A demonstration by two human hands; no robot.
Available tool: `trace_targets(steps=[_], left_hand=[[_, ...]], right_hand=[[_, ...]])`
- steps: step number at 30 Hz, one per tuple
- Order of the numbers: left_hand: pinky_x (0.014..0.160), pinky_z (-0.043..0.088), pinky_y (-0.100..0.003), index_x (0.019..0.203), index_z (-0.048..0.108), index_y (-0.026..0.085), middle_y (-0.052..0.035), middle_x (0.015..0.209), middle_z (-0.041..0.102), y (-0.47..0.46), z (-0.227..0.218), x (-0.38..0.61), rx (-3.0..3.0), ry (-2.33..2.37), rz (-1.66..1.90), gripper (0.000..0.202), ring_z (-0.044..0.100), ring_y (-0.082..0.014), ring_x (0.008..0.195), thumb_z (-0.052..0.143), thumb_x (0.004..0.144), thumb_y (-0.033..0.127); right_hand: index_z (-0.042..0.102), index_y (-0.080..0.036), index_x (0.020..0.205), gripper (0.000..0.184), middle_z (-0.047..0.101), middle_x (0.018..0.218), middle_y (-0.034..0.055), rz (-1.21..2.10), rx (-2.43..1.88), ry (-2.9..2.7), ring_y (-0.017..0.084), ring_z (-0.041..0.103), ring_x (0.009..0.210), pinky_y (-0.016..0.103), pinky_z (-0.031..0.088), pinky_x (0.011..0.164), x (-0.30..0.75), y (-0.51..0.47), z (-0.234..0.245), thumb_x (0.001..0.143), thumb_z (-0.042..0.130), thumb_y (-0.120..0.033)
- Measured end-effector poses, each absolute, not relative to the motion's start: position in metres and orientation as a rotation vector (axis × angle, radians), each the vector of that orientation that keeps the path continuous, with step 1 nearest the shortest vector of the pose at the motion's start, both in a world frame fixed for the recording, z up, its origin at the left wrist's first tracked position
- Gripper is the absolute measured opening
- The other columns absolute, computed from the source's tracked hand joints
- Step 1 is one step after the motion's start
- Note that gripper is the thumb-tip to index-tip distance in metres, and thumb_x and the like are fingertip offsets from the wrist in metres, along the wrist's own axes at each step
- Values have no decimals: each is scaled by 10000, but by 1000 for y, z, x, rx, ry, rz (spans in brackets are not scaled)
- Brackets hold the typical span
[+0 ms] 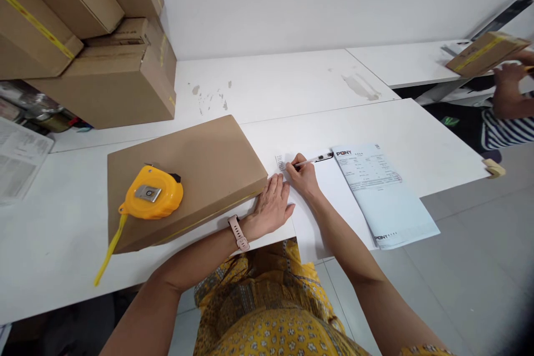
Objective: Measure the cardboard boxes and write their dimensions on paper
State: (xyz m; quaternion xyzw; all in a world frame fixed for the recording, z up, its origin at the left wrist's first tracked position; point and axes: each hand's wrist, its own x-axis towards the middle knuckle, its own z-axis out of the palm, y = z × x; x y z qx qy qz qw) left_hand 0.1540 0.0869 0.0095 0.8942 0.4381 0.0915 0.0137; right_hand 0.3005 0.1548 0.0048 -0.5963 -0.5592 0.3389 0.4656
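My right hand is closed around a pen, its tip down near small lines of handwriting at the upper left of a white sheet of paper. My left hand lies flat with fingers stretched out, beside the corner of a closed cardboard box and at the paper's left edge. A yellow tape measure rests on the box, its yellow end hanging past the near edge. Right of the white sheet lies a bluish printed form headed PONY.
Cardboard boxes are stacked at the back left of the white table. Printed paper lies at the far left. At the right, another person's hand holds a small taped box. A wall stands behind.
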Motion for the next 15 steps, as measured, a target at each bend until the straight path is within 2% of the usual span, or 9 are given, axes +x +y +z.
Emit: trace_targets(steps=[15], left_hand=[[1195, 296, -485, 1377, 499, -4, -290, 1537, 417, 87, 9, 154, 2784, 1373, 290, 594, 379, -384, 1454, 484, 985, 442]], right_hand=[[425, -237, 667, 212, 401, 542, -68, 795, -1503, -1376, 112, 351, 531, 276, 278, 531, 302, 156, 5, 808, 580, -268]])
